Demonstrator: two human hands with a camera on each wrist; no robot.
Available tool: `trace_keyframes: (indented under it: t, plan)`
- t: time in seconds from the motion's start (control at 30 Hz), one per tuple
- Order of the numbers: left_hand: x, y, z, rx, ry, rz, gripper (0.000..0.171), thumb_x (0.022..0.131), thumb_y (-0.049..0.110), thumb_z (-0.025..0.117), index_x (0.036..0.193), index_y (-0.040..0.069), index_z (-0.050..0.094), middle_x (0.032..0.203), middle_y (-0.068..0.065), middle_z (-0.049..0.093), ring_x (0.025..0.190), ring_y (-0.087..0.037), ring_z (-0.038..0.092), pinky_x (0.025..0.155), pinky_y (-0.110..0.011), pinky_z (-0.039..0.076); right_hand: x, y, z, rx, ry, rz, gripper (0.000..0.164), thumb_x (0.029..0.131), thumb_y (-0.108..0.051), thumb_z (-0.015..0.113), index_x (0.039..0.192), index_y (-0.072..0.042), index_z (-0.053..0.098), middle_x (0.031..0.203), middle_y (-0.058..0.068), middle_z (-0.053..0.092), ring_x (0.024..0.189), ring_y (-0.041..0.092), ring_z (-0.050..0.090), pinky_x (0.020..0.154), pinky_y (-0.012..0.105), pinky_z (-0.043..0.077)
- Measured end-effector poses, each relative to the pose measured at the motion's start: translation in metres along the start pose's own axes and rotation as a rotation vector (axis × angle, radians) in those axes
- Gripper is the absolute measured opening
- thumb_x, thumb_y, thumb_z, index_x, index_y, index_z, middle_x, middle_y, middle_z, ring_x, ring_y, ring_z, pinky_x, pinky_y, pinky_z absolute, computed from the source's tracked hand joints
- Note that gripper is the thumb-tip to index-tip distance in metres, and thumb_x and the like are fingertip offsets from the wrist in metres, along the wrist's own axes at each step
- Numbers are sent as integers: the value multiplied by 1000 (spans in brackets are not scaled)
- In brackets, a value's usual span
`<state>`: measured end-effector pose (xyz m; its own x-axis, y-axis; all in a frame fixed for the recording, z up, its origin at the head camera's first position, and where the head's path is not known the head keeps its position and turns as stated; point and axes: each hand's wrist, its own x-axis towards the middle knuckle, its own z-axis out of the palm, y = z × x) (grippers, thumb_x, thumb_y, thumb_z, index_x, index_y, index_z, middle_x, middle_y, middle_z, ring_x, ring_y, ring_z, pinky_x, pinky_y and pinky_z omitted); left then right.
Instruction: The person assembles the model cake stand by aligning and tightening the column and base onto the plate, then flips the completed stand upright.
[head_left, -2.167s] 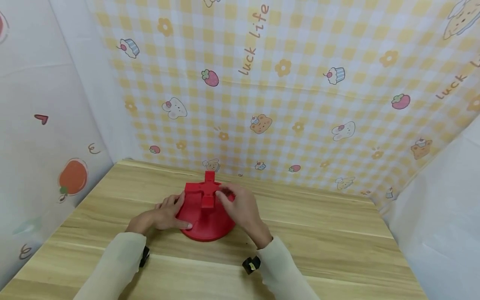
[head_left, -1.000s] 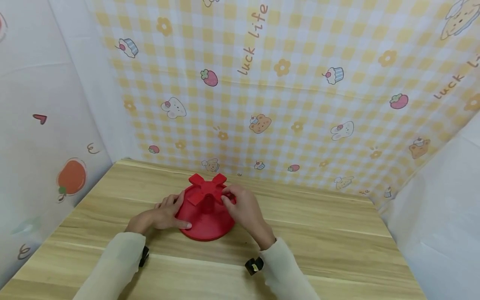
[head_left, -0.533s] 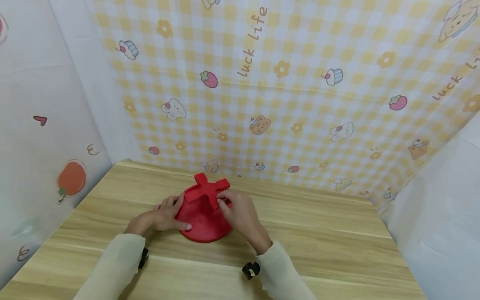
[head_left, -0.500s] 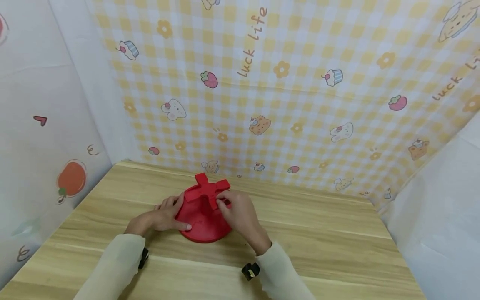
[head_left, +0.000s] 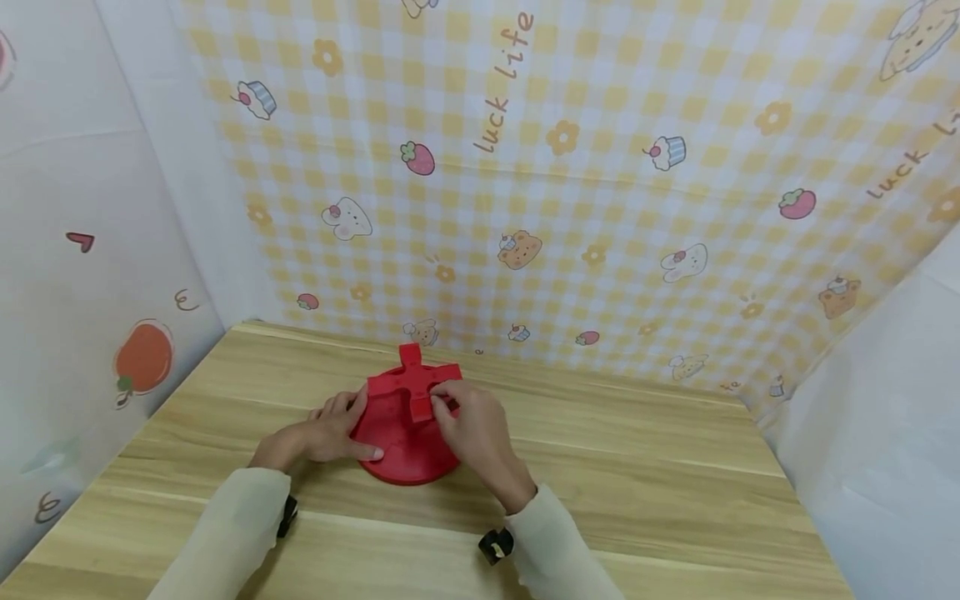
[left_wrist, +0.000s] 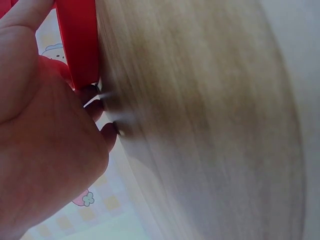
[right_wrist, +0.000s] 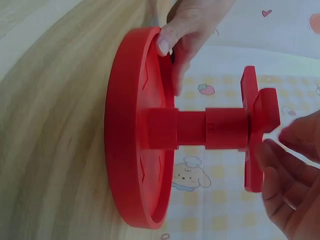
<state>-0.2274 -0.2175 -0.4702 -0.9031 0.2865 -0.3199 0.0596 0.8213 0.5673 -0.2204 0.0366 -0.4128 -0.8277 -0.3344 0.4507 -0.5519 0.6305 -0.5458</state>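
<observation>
A red stand with a round base rests on the wooden table. From its middle rises a post, marked "33", topped by a four-armed red cross. My left hand grips the base's left edge, thumb over the rim and fingers along the outside. On the right of the cross is my right hand, its thumb and bent fingers pinching at the arm nearest me. The right wrist view shows those fingertips against the cross; their exact contact is partly hidden.
The wooden tabletop stretches to both sides. Behind it stands a yellow checked cloth wall, with white panels at left and right. Black straps sit at both wrists.
The cross has turned clockwise seen from above, its right-front arm swinging round toward me. My right hand shifted slightly left and nearer with it; the left hand stays on the base.
</observation>
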Motion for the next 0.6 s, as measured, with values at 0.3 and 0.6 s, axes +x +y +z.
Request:
trace_keyframes:
  t: [0.3, 0.6]
  plan:
    - [-1, 1, -1, -6, 5, -9, 132, 71, 70, 73, 157, -2, 5, 150, -25, 23, 137, -44, 20, 108, -67, 19, 9, 11, -3, 75, 141, 62, 27, 93, -10, 68, 118, 0, 70, 123, 15, 66, 112, 27, 63, 86, 38, 57]
    - [1, -1, 1, -11, 5, 0, 131, 72, 69, 74, 157, -3, 4, 151, -26, 21, 138, -44, 19, 108, -66, 18, 11, 21, 1, 198, -58, 139, 45, 94, -8, 66, 137, 0, 55, 140, 15, 56, 131, 29, 53, 100, 41, 50]
